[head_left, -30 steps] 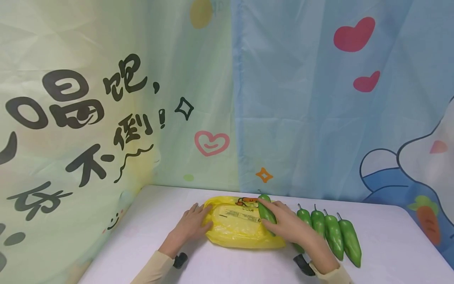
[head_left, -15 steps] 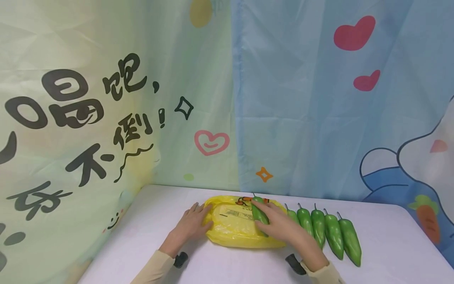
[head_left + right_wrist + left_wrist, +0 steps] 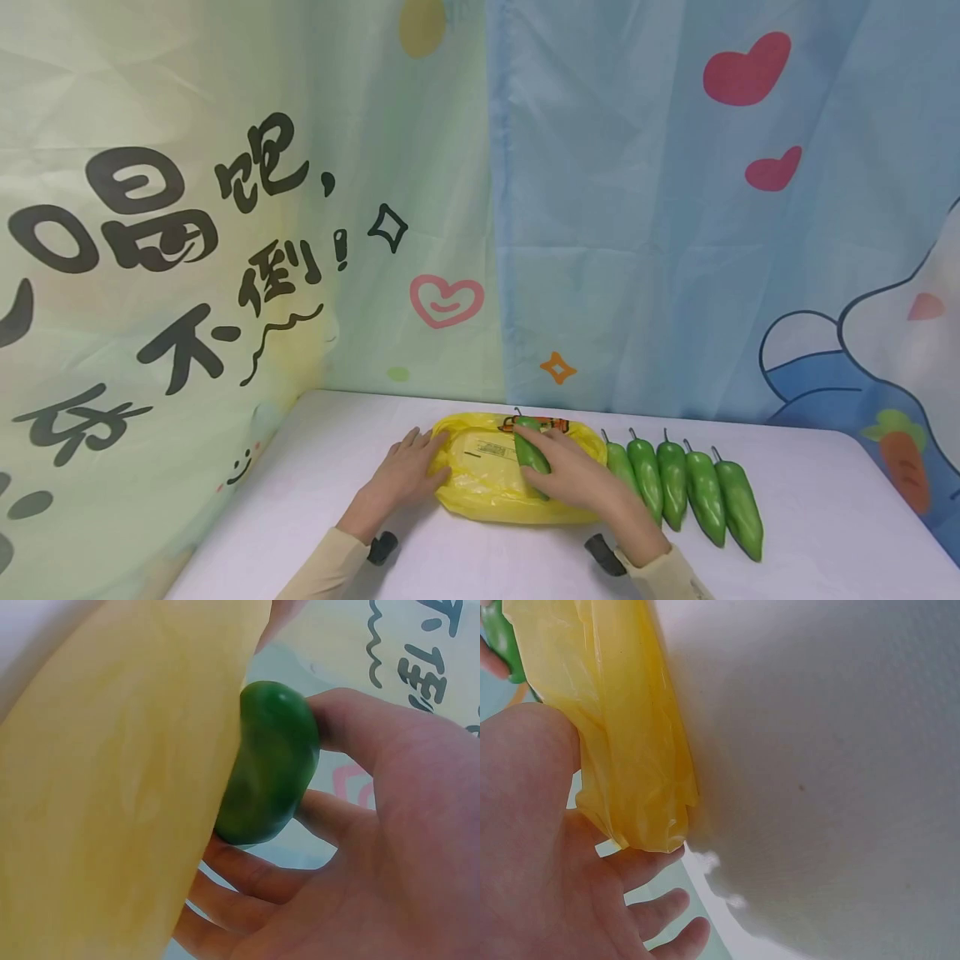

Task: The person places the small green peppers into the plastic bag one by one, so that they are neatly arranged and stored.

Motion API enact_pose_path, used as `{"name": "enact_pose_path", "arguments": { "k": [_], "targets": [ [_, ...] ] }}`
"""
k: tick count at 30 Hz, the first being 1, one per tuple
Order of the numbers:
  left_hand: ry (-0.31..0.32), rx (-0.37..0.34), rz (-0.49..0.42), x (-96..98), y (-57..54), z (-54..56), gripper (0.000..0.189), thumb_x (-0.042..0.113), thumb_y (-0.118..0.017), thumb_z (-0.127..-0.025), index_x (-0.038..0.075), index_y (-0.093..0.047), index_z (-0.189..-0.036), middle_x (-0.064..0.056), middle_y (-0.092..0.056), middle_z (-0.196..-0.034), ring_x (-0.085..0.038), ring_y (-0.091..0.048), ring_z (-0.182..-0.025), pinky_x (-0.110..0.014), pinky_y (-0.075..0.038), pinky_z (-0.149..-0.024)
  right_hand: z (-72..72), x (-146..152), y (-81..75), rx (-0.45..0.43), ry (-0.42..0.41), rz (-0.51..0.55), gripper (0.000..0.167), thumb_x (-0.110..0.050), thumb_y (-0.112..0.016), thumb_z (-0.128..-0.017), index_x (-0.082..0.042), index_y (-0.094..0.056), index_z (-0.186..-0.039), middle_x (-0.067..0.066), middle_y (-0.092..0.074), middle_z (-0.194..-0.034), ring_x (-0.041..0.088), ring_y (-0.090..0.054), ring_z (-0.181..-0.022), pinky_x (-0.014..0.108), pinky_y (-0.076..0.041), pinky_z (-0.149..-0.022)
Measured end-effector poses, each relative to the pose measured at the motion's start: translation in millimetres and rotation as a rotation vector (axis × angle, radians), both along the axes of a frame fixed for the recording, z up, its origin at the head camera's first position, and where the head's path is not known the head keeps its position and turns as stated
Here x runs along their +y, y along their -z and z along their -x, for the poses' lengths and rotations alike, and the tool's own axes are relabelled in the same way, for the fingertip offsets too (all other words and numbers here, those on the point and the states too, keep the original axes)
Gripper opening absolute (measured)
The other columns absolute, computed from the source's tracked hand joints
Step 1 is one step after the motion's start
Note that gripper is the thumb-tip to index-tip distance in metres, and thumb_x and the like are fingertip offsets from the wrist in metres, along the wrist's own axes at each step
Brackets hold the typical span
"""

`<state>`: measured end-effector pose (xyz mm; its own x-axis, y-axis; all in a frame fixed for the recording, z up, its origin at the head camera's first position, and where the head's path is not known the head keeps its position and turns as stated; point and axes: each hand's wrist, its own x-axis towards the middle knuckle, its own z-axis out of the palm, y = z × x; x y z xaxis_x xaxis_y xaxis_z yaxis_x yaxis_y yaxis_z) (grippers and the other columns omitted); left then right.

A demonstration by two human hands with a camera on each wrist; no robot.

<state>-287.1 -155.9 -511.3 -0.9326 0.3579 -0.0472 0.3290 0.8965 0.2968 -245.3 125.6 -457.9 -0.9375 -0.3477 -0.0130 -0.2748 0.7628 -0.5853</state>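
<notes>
A yellow plastic bag (image 3: 487, 492) with a pale flat shape showing through it lies on the white table. At the bag's left end rests my left hand (image 3: 405, 468), thumb and straight fingers spread along the edge; in the left wrist view, the bag's corner (image 3: 641, 772) lies between thumb and forefinger. My right hand (image 3: 576, 471) holds a long green pepper (image 3: 531, 450) over the right half of the bag, stem pointing away. Seen in the right wrist view, thumb and fingers grip that pepper (image 3: 274, 765), which appears to touch the bag's surface.
Several green peppers (image 3: 705, 492) lie side by side in a row right of the bag, stems pointing away; my right forearm partly covers the nearest. A printed curtain (image 3: 600, 250) stands behind the white table (image 3: 495, 567).
My right hand has moved left across the bag with the pepper, uncovering more of the row. The left hand has kept its place at the bag's end.
</notes>
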Motion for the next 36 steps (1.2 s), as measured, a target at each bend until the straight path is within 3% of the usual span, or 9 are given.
{"name": "enact_pose_path", "arguments": {
  "k": [8, 24, 36],
  "targets": [
    [-0.003, -0.004, -0.001, 0.3, -0.9, -0.2, 0.062, 0.04, -0.056, -0.1, 0.013, -0.04, -0.154, -0.02, -0.041, -0.158, -0.044, -0.029, -0.149, -0.061, -0.027, -0.121, 1.2, -13.0, 1.3, -0.031, -0.01, 0.026, 0.062, -0.031, -0.063, -0.097, -0.025, -0.041, -0.154, 0.022, -0.044, -0.152, 0.041, -0.049, -0.135, 0.064, -0.046, -0.105],
    [-0.001, -0.003, 0.004, 1.5, -4.0, 0.7, 0.062, 0.039, -0.056, -0.1, 0.013, -0.04, -0.154, -0.02, -0.041, -0.157, -0.045, -0.03, -0.149, -0.061, -0.028, -0.121, 6.9, -36.0, 16.1, -0.046, 0.012, 0.018, 0.061, -0.03, -0.063, -0.097, -0.021, -0.043, -0.153, 0.026, -0.042, -0.153, 0.045, -0.037, -0.144, 0.066, -0.038, -0.112],
    [-0.002, -0.006, 0.009, 1.4, -2.6, 0.0, 0.061, 0.04, -0.055, -0.101, 0.013, -0.041, -0.154, -0.02, -0.042, -0.156, -0.045, -0.031, -0.148, -0.061, -0.028, -0.121, 8.2, -50.8, 18.0, -0.045, 0.026, 0.014, 0.06, -0.029, -0.063, -0.097, -0.018, -0.044, -0.153, 0.028, -0.044, -0.149, 0.045, -0.043, -0.138, 0.067, -0.043, -0.107]
  ]
}}
